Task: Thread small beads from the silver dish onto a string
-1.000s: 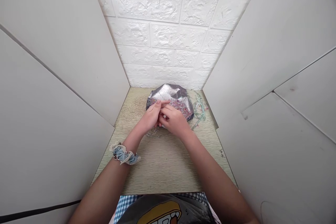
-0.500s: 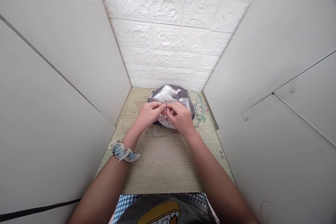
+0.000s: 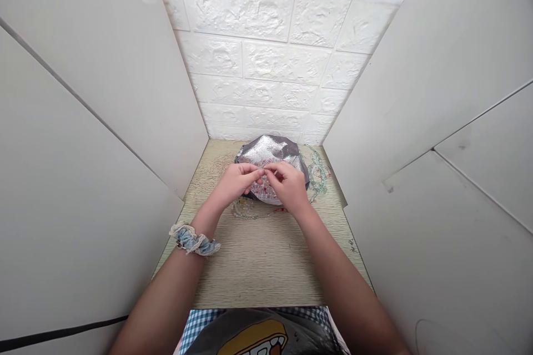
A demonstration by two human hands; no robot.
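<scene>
A silvery bag (image 3: 270, 150) lies open at the back of the table, with many small pink, red and clear beads (image 3: 266, 191) in it. Over these beads my left hand (image 3: 241, 178) and my right hand (image 3: 287, 182) meet, thumb and forefinger of each pinched together. Whatever sits between the fingertips is too small to make out. A blue scrunchie with lace edging (image 3: 195, 239) is round my left wrist. Strung clear beads (image 3: 245, 209) lie below my left hand, and strands of pale green beads (image 3: 318, 175) lie right of the bag.
The wooden tabletop (image 3: 262, 255) ends at a white brick-pattern wall (image 3: 266, 61). Tall white panels stand close on the left (image 3: 104, 94) and right (image 3: 428, 94). Small shiny bits (image 3: 352, 244) lie at the table's right edge.
Both hands stay pinched over the beads, with only slight shifts of the fingers. The scrunchie and left forearm have moved slightly left.
</scene>
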